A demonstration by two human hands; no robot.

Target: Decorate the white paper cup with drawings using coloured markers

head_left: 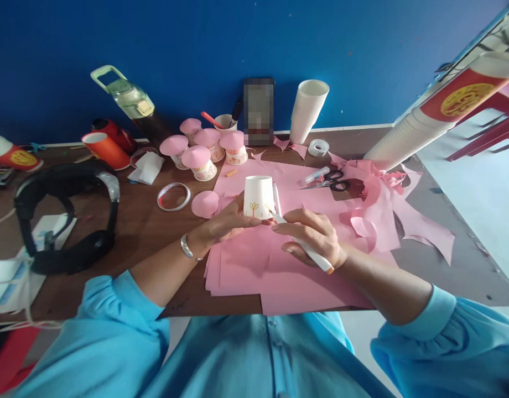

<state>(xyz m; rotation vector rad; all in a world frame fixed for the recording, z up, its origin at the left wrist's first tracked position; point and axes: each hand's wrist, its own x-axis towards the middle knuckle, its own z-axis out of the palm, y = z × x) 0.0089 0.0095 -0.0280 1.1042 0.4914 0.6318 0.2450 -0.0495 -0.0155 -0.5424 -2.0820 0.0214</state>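
Note:
My left hand (229,222) holds a white paper cup (258,193) upside down, its fingers closed round the left side and rim. Yellow-orange plant shapes are drawn low on the cup's wall. In my right hand (315,235) is a white marker pen (308,251) with an orange end, its tip at the cup's lower right side. Both hands are above stacked pink paper sheets (242,271). Just behind the cup lies a slim white pen (276,199). A loose pink paper cone (205,204) rests to the left of my left hand.
Several decorated cups with pink cone tops (196,157) stand at the back left. Behind are a phone (259,110) and a cup stack (306,113). Scissors (331,181) and pink scraps (379,204) lie right. A tape roll (174,197), black headset (67,221) and bottle (134,102) are left.

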